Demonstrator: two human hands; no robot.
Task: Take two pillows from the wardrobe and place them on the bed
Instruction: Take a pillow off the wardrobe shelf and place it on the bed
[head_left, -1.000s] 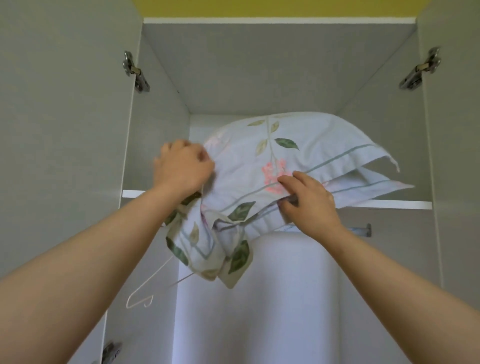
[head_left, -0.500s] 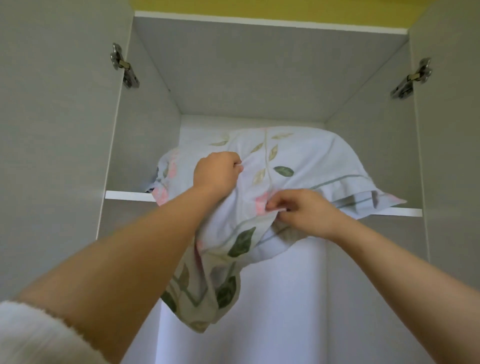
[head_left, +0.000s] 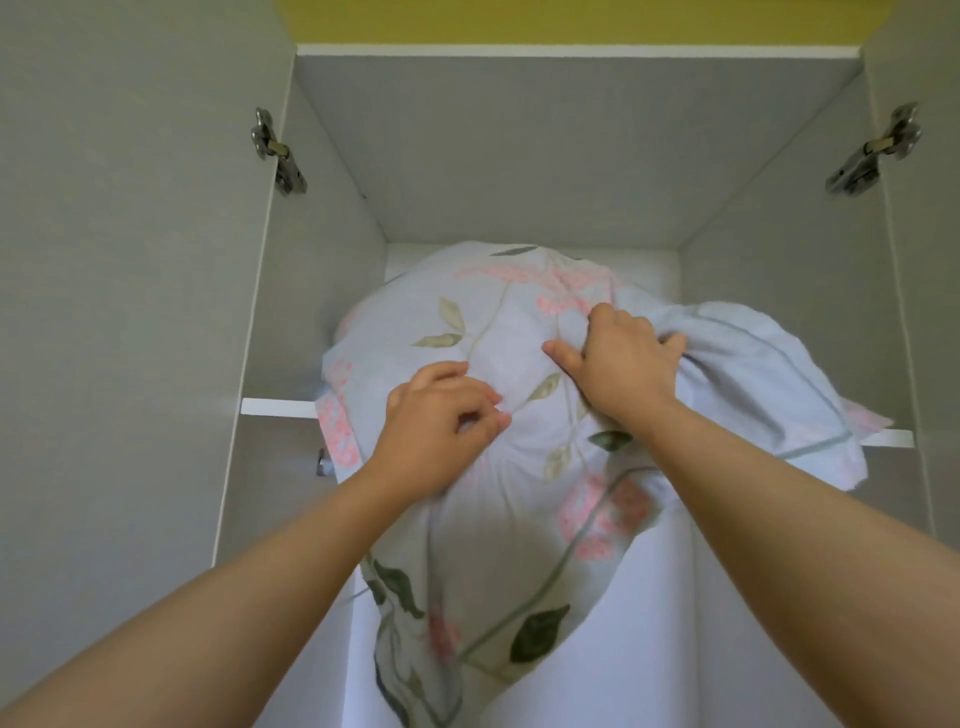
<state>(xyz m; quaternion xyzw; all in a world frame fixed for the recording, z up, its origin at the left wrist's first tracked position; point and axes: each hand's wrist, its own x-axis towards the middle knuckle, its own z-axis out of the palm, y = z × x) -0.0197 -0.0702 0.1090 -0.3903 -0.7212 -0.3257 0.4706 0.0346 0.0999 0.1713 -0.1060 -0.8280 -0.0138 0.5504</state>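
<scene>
A pale blue pillow (head_left: 498, 332) with pink flowers and green leaves lies on the wardrobe's top shelf (head_left: 275, 406) and hangs well over the shelf's front edge. My left hand (head_left: 436, 426) grips a bunch of its cover near the middle. My right hand (head_left: 623, 358) clutches the cover higher up, to the right. The loose end of the pillowcase (head_left: 467, 623) droops below the shelf. A second pillow is not visible.
Both wardrobe doors stand open, with metal hinges at the left (head_left: 278, 153) and right (head_left: 878, 150). The grey left door panel (head_left: 119, 312) is close beside my left arm. A white surface (head_left: 649, 649) fills the space below the shelf.
The pillow has come further out over the shelf edge and hangs lower. My right hand moved up onto the top of the pillow; my left hand shifted lower and toward the centre.
</scene>
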